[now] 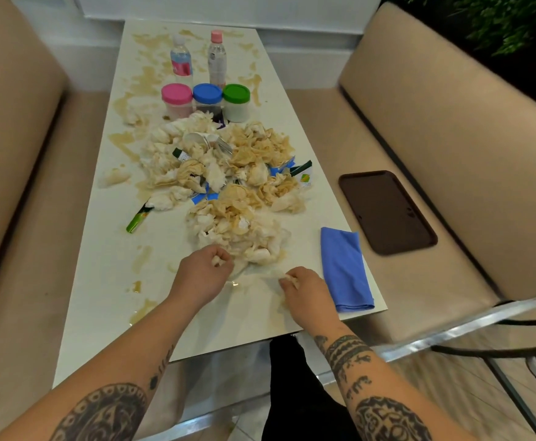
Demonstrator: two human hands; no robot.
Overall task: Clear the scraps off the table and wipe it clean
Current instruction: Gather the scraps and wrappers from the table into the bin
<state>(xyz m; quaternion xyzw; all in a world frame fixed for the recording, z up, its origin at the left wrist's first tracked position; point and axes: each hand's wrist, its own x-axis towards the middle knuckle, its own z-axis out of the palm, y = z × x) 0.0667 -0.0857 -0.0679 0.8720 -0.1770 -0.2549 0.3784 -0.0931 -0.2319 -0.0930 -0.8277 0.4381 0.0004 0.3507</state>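
Gripping: both hands work at the near edge of the heap of crumpled napkins (228, 186) on the white desk (101, 265).
Left hand: the left hand (201, 275) lies on the desk at the near left of the heap, its fingers (220, 257) curled tight round a small wad of tissue.
Right hand: the right hand (305, 292) lies just right of it, near the desk's near edge, its fingers (290, 280) pinching another scrap of tissue.
Scraps: the heap covers the middle of the desk, white and brown-stained paper mixed with blue wrappers, a fork (223, 144) and a spoon (196, 138) near its far side.
Stray pieces: a green packet (138, 219) lies left of the heap; one loose wad (114, 176) sits apart at the left edge.
Stains: brown spills (142, 259) streak the desk along its left side and at the far end.
Cloth: a folded blue cloth (344, 270) lies on the near right corner of the desk, just beside the right hand, not touched.
Jars: three jars stand in a row beyond the heap, pink lid (176, 93), blue lid (207, 93), green lid (236, 93), left to right.
Bottles: two bottles stand farther off, one with a red label (180, 58), one with a pink cap (217, 55).
Tray: a dark brown tray (387, 211) rests on the beige bench seat (403, 128) right of the desk.
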